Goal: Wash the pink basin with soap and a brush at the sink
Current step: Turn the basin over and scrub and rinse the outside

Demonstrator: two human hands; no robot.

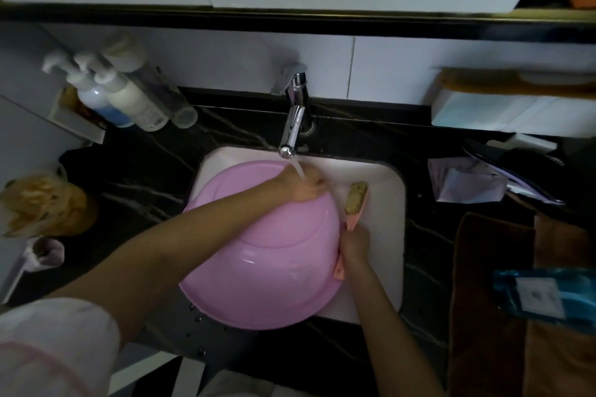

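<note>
The pink basin lies upside down and tilted in the white sink, its bottom facing me. My left hand reaches across the basin and grips its far rim, under the stream of water running from the chrome faucet. My right hand is at the basin's right rim and holds the pink handle of a brush. The brush's tan bristles point away from me, beside the basin. Whether this hand also holds the rim I cannot tell.
Pump bottles stand on the black counter at back left. A yellowish wrapped object sits at left. At right lie crumpled paper, brown towels and a blue packet. A white box stands at back right.
</note>
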